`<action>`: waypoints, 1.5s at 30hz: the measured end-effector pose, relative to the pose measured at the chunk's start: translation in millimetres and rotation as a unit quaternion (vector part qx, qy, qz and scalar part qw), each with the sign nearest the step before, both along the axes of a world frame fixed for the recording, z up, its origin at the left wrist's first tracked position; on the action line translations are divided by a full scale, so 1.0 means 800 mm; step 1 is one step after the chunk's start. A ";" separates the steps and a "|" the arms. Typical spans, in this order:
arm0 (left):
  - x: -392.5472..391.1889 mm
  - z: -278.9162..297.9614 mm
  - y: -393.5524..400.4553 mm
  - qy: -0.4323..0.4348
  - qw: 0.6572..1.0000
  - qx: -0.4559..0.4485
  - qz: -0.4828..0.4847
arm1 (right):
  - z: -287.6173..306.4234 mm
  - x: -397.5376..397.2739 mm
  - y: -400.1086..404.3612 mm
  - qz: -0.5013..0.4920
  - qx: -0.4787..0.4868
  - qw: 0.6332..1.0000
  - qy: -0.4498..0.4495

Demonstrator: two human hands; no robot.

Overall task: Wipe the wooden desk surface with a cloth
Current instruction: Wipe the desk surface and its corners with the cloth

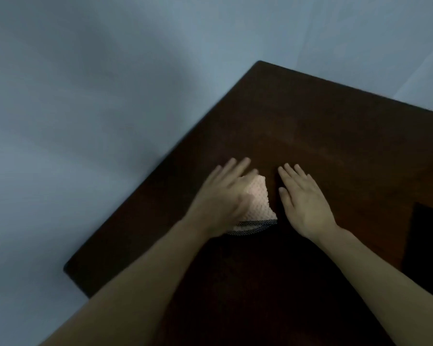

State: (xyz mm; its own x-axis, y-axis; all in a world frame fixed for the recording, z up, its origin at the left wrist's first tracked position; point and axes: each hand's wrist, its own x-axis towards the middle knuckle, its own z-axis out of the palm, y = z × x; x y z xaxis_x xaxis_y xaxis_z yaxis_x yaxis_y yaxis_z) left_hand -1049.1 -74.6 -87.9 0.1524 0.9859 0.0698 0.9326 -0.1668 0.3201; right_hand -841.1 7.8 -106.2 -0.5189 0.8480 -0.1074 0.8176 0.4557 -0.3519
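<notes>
Our left hand (223,196) lies flat on the cloth (256,203), fingers straight and spread, pressing it down onto the desk (310,126); the hand is blurred, so we cannot make out the thumb clearly. Our right hand (303,201) rests just beside the cloth on its right, palm down on the bare wood, fingers straight and close together, grasping nothing. The two hands sit near each other, with a narrow strip of dark wood between them.

The cloth is pale, with a bumpy woven texture and a dark patterned band along its near edge. Most of it is hidden under our left hand; only the right part and the near edge show. It lies near the left edge of the desk, roughly midway along that edge.

The desk is dark brown wood, its far corner pointing away from us. A dark flat object (428,245) sits at the right edge of view, too dim to identify. Pale blue-grey floor (85,121) surrounds the desk
</notes>
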 end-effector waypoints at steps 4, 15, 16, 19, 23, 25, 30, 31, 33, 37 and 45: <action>0.036 -0.024 0.007 0.077 0.993 -0.083 -0.015 | -0.008 0.001 -0.003 -0.001 0.033 0.998 -0.047; -0.083 -0.038 0.115 0.026 0.973 -0.072 0.219 | -0.006 -0.002 0.003 0.009 0.026 0.997 -0.075; -0.074 -0.038 0.102 0.033 0.968 -0.073 0.239 | -0.007 -0.002 0.003 0.011 0.028 0.997 -0.074; -0.030 -0.033 0.050 0.051 0.971 -0.088 0.215 | -0.006 -0.002 0.001 0.012 0.027 0.997 -0.074; 0.015 -0.032 -0.041 0.091 0.991 -0.094 0.017 | -0.007 0.000 0.000 0.022 0.043 0.996 -0.071; -0.009 -0.033 -0.051 0.094 0.990 -0.097 -0.035 | -0.008 0.000 0.000 0.023 0.047 0.996 -0.073; -0.095 -0.037 0.023 0.102 0.989 -0.080 0.072 | -0.012 -0.002 0.004 0.024 0.050 0.996 -0.074; -0.101 -0.041 0.036 0.102 0.986 -0.083 0.104 | -0.015 0.000 0.005 0.024 0.050 0.995 -0.078; -0.109 -0.041 0.049 0.106 0.981 -0.081 0.143 | -0.014 -0.002 0.006 0.026 0.056 0.995 -0.076; -0.067 -0.042 0.013 0.083 0.972 -0.088 0.204 | -0.013 -0.001 0.004 0.033 0.056 0.994 -0.089; 0.036 -0.021 -0.132 0.085 0.985 -0.148 0.037 | -0.010 -0.001 0.003 0.032 0.054 0.995 -0.080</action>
State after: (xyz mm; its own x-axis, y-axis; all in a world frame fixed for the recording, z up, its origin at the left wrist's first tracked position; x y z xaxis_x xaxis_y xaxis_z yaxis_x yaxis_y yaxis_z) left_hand -1020.2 -180.2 -104.7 0.0635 0.9681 -0.2424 0.9831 -0.0189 0.1822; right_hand -842.0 9.9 -114.2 -0.5556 0.8251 -0.1023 0.8274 0.5366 -0.1658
